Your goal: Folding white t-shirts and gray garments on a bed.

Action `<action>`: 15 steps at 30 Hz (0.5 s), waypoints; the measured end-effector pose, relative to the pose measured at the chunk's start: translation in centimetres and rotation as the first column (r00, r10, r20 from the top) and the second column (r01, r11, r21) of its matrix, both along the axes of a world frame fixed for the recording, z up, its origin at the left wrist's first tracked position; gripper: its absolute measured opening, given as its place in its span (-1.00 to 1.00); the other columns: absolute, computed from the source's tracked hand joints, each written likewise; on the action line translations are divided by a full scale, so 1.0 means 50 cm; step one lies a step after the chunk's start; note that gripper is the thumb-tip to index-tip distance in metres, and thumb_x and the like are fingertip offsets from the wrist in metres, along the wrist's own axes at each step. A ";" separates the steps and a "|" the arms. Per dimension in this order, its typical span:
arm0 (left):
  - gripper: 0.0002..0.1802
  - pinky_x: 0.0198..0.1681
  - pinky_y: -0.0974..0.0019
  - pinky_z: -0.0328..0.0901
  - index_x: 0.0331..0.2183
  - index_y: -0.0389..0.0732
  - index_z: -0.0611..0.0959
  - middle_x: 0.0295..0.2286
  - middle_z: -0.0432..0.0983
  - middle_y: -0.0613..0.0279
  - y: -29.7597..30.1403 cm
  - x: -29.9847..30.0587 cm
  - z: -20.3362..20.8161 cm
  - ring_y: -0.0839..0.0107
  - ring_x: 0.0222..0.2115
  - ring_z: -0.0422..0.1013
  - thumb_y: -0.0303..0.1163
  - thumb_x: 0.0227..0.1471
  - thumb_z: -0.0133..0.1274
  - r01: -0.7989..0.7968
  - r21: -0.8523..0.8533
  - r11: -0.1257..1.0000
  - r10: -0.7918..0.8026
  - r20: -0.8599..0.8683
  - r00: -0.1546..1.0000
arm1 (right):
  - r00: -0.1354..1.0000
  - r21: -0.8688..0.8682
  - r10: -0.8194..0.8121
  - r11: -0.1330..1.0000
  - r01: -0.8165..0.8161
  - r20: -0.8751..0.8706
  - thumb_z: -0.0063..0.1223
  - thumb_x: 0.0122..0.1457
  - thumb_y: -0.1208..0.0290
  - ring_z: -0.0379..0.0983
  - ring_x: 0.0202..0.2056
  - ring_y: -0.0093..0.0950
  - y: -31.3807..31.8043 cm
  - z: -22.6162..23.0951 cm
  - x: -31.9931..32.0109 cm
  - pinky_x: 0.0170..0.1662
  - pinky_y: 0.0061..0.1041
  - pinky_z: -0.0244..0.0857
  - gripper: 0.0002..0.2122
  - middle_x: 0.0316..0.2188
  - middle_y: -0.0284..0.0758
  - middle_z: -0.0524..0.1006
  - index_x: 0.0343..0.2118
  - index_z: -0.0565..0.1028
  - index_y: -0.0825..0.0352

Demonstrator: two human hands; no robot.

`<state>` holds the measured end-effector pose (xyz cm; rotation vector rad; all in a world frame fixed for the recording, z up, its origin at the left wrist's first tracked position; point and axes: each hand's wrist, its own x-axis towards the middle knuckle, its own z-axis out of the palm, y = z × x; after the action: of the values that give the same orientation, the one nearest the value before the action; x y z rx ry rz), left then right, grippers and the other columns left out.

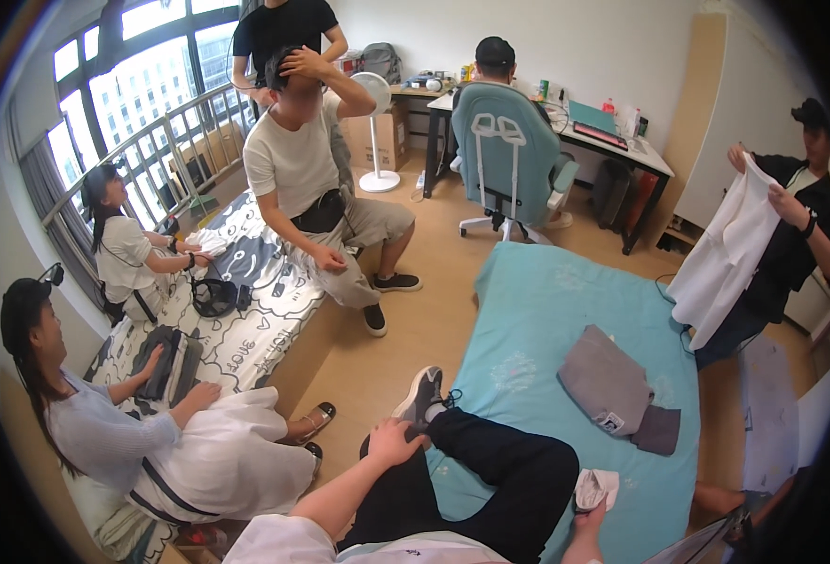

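My left hand (396, 444) rests over my bent knee in black trousers (401, 498), its fingers laid out and holding nothing. Down at my right side, my right hand (592, 520) grips the lower end of a small crumpled off-white cloth (597, 488); part of that hand is hidden by the cloth. Under both lies a bed with a turquoise sheet (528, 310). Farther up the same bed is a folded grey-brown garment (608, 381), with a darker part sticking out at its right corner. Neither hand touches it.
A second bed with a black-and-white patterned cover (274, 315) stands left, with people seated on it and dark folded clothes (170, 362). One person at right holds up a white shirt (725, 244). Someone sits in a teal chair (504, 150) at a desk (612, 141).
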<state>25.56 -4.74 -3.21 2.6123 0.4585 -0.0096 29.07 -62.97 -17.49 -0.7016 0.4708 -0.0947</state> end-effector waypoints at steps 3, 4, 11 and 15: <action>-0.39 0.13 0.02 0.24 -0.07 -0.10 0.67 -0.06 0.53 0.02 0.001 -0.015 -0.006 0.03 0.02 0.39 0.17 0.02 0.12 -0.026 -0.007 1.000 0.026 0.085 0.996 | 0.989 0.019 -0.009 1.000 0.012 -0.149 -0.11 0.37 0.09 0.46 0.09 -0.32 -0.015 0.010 -0.022 0.12 -0.29 0.41 -0.55 0.11 -0.31 0.49 0.21 0.34 0.22; -0.40 0.10 0.03 0.27 -0.09 -0.11 0.68 -0.09 0.55 0.01 0.002 -0.007 -0.006 0.02 -0.01 0.41 0.16 0.02 0.12 -0.038 -0.019 0.999 0.039 0.064 0.997 | 0.996 0.032 0.042 0.999 -0.040 -0.073 -0.14 0.38 0.11 0.45 0.10 -0.32 -0.017 0.015 -0.023 0.15 -0.27 0.39 -0.57 0.12 -0.32 0.49 0.20 0.36 0.22; -0.38 0.05 0.02 0.33 -0.10 -0.15 0.68 -0.10 0.56 -0.03 -0.012 0.016 -0.024 -0.03 -0.04 0.45 0.17 0.04 0.08 -0.054 0.014 0.998 0.054 -0.005 0.999 | 0.999 0.037 0.053 0.998 -0.053 0.011 -0.17 0.37 0.08 0.44 0.12 -0.33 -0.003 0.019 -0.028 0.18 -0.27 0.36 -0.57 0.12 -0.33 0.49 0.17 0.39 0.23; -0.42 0.02 0.00 0.33 -0.11 -0.09 0.69 -0.10 0.56 0.06 -0.009 0.018 -0.020 0.05 -0.05 0.47 0.17 0.04 0.07 -0.063 -0.002 0.998 0.063 -0.016 0.998 | 1.000 0.010 0.016 1.000 -0.016 -0.027 -0.15 0.35 0.05 0.46 0.10 -0.37 -0.018 -0.002 -0.028 0.15 -0.31 0.37 -0.57 0.10 -0.38 0.50 0.14 0.41 0.19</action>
<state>26.44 -5.17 -4.22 2.5954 0.5455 -0.0107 27.65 -63.88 -17.59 -0.6978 0.4912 -0.0682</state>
